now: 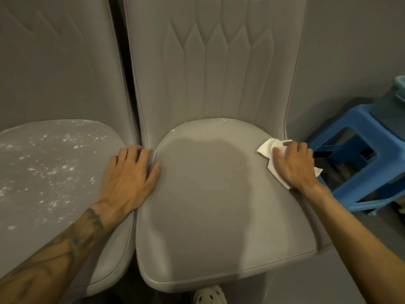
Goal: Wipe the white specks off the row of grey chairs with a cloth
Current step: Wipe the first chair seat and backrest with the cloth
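Two grey padded chairs stand side by side. The middle chair's seat (208, 205) shows almost no specks, only a thin white trace along its back rim. The left chair's seat (54, 172) is scattered with white specks (65, 167). My right hand (293, 165) presses a white cloth (268, 148) flat on the right edge of the middle seat, fingers curved over it. My left hand (131, 174) rests open on the left edge of that seat, over the gap between the two chairs.
A blue plastic stool (359, 163) stands close to the right of the middle chair, with a pale blue object (400, 84) behind it. A grey wall is at the back right. A pale perforated shoe (210, 296) shows below the seat's front edge.
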Available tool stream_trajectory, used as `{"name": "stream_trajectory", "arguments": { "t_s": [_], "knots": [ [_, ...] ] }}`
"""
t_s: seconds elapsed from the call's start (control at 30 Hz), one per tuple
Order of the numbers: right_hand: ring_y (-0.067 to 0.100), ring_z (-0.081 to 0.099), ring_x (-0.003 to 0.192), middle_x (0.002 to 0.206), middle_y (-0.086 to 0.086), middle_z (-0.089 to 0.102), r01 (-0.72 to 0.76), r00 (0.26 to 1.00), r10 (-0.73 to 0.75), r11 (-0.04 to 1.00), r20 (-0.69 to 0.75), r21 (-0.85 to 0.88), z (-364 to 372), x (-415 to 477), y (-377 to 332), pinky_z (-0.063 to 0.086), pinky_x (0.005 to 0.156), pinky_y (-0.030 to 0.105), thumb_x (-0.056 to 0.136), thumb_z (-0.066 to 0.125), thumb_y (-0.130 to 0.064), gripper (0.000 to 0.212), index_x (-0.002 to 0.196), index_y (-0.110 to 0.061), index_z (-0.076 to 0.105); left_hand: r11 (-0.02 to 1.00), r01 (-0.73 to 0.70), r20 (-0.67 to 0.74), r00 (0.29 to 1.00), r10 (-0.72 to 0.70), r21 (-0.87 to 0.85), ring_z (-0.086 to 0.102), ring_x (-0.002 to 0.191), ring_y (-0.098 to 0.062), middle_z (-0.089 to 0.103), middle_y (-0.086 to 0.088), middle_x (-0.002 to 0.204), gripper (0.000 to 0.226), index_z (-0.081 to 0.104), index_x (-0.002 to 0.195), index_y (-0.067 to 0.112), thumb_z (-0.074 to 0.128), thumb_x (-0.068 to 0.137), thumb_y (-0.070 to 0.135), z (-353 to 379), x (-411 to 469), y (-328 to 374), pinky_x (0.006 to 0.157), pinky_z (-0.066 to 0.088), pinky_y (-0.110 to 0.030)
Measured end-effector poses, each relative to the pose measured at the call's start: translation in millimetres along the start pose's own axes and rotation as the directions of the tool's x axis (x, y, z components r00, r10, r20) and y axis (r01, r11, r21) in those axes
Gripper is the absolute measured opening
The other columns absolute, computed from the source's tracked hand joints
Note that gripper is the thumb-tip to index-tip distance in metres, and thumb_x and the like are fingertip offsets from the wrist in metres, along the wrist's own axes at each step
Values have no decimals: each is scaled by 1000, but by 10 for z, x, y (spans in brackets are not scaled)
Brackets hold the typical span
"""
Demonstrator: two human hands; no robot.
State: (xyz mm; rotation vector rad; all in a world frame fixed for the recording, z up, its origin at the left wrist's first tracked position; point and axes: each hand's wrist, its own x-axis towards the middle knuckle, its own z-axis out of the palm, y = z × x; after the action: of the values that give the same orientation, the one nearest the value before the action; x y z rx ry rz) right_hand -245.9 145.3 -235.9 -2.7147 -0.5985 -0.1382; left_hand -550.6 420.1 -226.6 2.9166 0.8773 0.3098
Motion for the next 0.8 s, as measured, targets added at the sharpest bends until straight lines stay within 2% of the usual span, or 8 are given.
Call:
{"name": "stream_trajectory", "arguments": {
  "t_s": [0.13, 0.27, 0.37, 0.43, 0.53, 0.6, 0.73, 0.8],
  "knots": [
    [41, 43, 111, 125, 26, 47, 79, 995, -77, 997, -68, 19, 24, -84, -31, 35, 97, 46, 98, 55, -27, 39, 125, 1, 51, 999, -20, 45, 999, 21, -26, 51, 116, -31, 52, -12, 136, 64, 53, 139, 13, 25, 103, 58, -23, 4, -93, 99, 44, -47],
    [43, 46, 111, 123, 29, 48, 12, 987, 0, 997, -158, 79, 133, 271, -502, 32, 97, 44, 96, 51, -12, 29, 119, 5, 48, 1000, -15, 38, 999, 16, -21, 50, 119, -34, 52, -13, 140, 65, 55, 142, 13, 27, 102, 56, -42, 40, -46, 99, 43, -49],
    [43, 47, 115, 123, 28, 52, -96, 980, 100, 995, -174, 29, 277, 506, -908, 33, 100, 46, 100, 43, -12, 25, 118, 4, 48, 999, 1, 26, 1000, 0, -38, 52, 115, -35, 54, -13, 137, 62, 58, 139, 12, 30, 102, 52, -17, 36, -31, 96, 46, -51],
    [41, 48, 116, 123, 26, 54, -25, 987, 22, 1000, -160, -17, 371, 551, -1108, 33, 101, 44, 102, 42, -18, 31, 120, 5, 49, 999, 5, 10, 1000, -4, -44, 53, 114, -36, 56, -14, 135, 61, 60, 138, 10, 32, 102, 51, -3, 34, -34, 93, 47, -52],
    [40, 46, 118, 124, 27, 52, 214, 972, -213, 977, -104, 4, 481, 491, -1223, 37, 98, 47, 99, 50, -26, 41, 122, 8, 50, 999, 4, -6, 1000, -4, -53, 54, 112, -36, 57, -14, 133, 60, 61, 137, 9, 33, 102, 49, 2, 32, -35, 91, 46, -51],
    [41, 45, 119, 125, 25, 52, 212, 973, -210, 977, -92, 22, 498, 549, -1162, 37, 99, 48, 98, 52, -23, 39, 123, 6, 51, 999, 1, -14, 1000, -1, -50, 54, 111, -36, 58, -14, 133, 60, 61, 137, 8, 34, 102, 49, 13, 28, -39, 91, 46, -51],
    [42, 45, 120, 129, 25, 51, 81, 995, -80, 996, -54, 22, 561, 706, -1268, 35, 100, 48, 102, 39, -16, 33, 126, 4, 50, 998, 14, -27, 1000, -16, -57, 56, 110, -36, 60, -14, 130, 60, 63, 135, 7, 35, 101, 48, 19, 29, -27, 91, 47, -51],
    [39, 46, 120, 127, 22, 52, 175, 985, -173, 982, -24, 65, 631, 702, -1494, 36, 97, 46, 102, 39, -16, 31, 123, 2, 52, 998, 14, -26, 1000, -16, -65, 56, 111, -35, 60, -13, 130, 60, 63, 135, 8, 35, 101, 48, 26, 38, -25, 91, 47, -51]
  ]
}}
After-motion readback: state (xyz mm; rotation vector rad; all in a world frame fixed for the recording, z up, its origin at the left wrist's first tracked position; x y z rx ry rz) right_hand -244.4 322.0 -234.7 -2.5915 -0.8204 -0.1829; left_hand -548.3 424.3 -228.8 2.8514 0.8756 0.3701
